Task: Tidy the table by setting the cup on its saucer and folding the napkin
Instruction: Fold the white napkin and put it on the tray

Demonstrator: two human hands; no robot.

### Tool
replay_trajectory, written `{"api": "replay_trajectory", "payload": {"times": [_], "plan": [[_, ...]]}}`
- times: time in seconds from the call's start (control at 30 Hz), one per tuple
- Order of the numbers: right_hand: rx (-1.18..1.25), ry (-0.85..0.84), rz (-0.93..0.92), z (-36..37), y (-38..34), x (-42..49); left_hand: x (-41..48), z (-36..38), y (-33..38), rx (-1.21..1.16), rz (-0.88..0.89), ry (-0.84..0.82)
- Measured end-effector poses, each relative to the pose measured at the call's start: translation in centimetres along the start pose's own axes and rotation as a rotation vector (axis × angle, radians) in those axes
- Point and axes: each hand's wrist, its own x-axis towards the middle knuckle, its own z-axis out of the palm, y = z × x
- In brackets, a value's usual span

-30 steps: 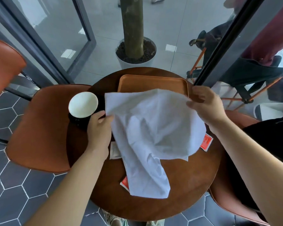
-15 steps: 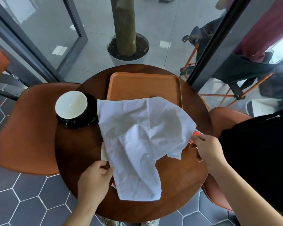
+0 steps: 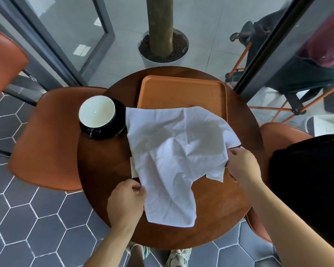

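Observation:
A crumpled white napkin (image 3: pixel 174 157) lies spread over the middle of the round wooden table (image 3: pixel 216 218), its far edge overlapping the orange tray (image 3: pixel 181 91). My left hand (image 3: pixel 125 203) pinches the napkin's near left edge. My right hand (image 3: pixel 241 164) pinches its right edge. A black cup with a white inside (image 3: pixel 96 112) sits on a black saucer (image 3: pixel 118 124) at the table's left.
Small packets peek out from under the napkin's left edge (image 3: pixel 133 168). Orange chairs stand to the left (image 3: pixel 46 139) and right (image 3: pixel 278 137) of the table. A potted tree trunk (image 3: pixel 160 33) stands beyond the table, with glass door frames on both sides.
Both hands let go of the napkin's far corners, came down to its near sides and took hold of the edges. The napkin now lies flatter on the table.

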Motion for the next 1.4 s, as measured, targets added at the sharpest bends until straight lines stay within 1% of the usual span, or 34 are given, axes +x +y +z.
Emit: {"api": "replay_trajectory", "payload": {"times": [0.03, 0.07, 0.13, 0.17, 0.2, 0.23, 0.3, 0.4, 0.47, 0.5, 0.57, 0.6, 0.63, 0.67, 0.73, 0.77, 0.87, 0.93, 0.97, 1.0, 1.03, 1.07, 1.1, 1.13, 1.17, 1.2, 1.27, 1.3, 1.33, 1.4], "plan": [[0.017, -0.009, 0.004, 0.2, -0.1, 0.1, 0.0, -0.1, -0.1, -0.055, 0.004, 0.023], [0.165, -0.045, 0.063, 0.3, -0.2, 0.1, 0.0, -0.4, -0.3, -0.118, 0.004, 0.044], [0.566, -0.182, 0.255, 0.2, -0.8, 0.1, 0.1, -0.8, -0.7, -0.233, -0.01, 0.066], [0.708, -0.259, 0.313, 0.1, -1.1, 0.1, 0.2, -1.0, -1.0, -0.277, -0.019, 0.071], [0.779, -0.321, 0.328, 0.2, -1.3, 0.1, 0.3, -1.2, -1.3, -0.318, -0.029, 0.075], [0.803, -0.363, 0.306, 0.2, -1.4, 0.0, 0.5, -1.3, -1.6, -0.356, -0.037, 0.08], [0.751, -0.388, 0.207, 0.4, -1.7, -0.4, 0.9, -1.5, -2.1, -0.401, -0.03, 0.099], [0.585, -0.331, -0.086, 0.7, -2.0, -1.1, 0.9, -1.6, -2.6, -0.425, 0.003, 0.141], [0.575, -0.379, -0.234, 0.6, -1.9, -2.0, 1.0, -1.6, -2.8, -0.414, 0.027, 0.149], [0.588, -0.441, -0.253, 0.5, -1.8, -2.5, 1.0, -1.6, -2.8, -0.403, 0.039, 0.152], [0.628, -0.592, -0.219, 0.5, -1.8, -3.2, 1.2, -1.5, -2.6, -0.397, 0.05, 0.15], [0.659, -0.638, -0.197, 0.5, -1.9, -3.5, 1.2, -1.4, -2.4, -0.406, 0.048, 0.146], [0.698, -0.632, -0.179, 0.5, -2.1, -3.7, 1.3, -1.4, -2.2, -0.419, 0.041, 0.141], [0.749, -0.572, -0.156, 0.5, -2.4, -3.9, 1.4, -1.4, -2.0, -0.434, 0.033, 0.137], [0.841, -0.365, -0.137, -0.1, -3.4, -4.2, 1.5, -1.5, -1.9, -0.457, 0.02, 0.142], [0.835, -0.257, -0.163, -0.6, -3.9, -4.3, 1.5, -1.6, -1.9, -0.459, 0.019, 0.149], [0.646, 0.007, -0.317, -2.8, -4.2, -4.3, 1.4, -2.2, -2.4, -0.445, 0.019, 0.18], [0.503, 0.127, -0.324, -4.7, -3.7, -4.1, 1.7, -2.6, -3.1, -0.439, 0.009, 0.179], [0.415, 0.161, -0.316, -5.5, -3.4, -4.0, 1.8, -2.7, -3.4, -0.436, 0.004, 0.172], [0.272, 0.191, -0.325, -6.0, -2.9, -3.7, 2.0, -2.7, -3.8, -0.409, 0.007, 0.167], [0.068, 0.213, -0.359, -6.2, -2.4, -3.5, 2.2, -2.7, -4.2, -0.339, 0.032, 0.168], [-0.16, 0.208, -0.406, -6.0, -1.6, -3.2, 2.3, -2.7, -4.5, -0.231, 0.074, 0.172], [-0.352, 0.167, -0.44, -5.5, -0.8, -3.0, 2.3, -2.5, -4.7, -0.104, 0.115, 0.178], [-0.476, 0.118, -0.454, -5.0, 0.0, -2.7, 2.3, -2.1, -4.8, 0.013, 0.164, 0.193], [-0.517, 0.104, -0.453, -4.5, 0.7, -2.4, 2.3, -1.7, -4.8, 0.107, 0.246, 0.225], [-0.495, 0.145, -0.451, -4.1, 1.1, -1.8, 2.3, -1.3, -4.7, 0.179, 0.355, 0.274], [-0.393, 0.309, -0.417, -3.6, 1.1, 0.3, 2.2, -0.4, -3.8, 0.257, 0.576, 0.342], [-0.349, 0.359, -0.376, -3.5, 0.8, 1.5, 2.2, 0.2, -3.3, 0.266, 0.667, 0.323], [-0.326, 0.361, -0.333, -3.4, 0.3, 2.9, 2.2, 0.9, -2.6, 0.264, 0.737, 0.279], [-0.367, 0.25, -0.278, -3.1, -0.9, 5.2, 1.9, 2.5, -1.7, 0.298, 0.804, 0.165]]}}
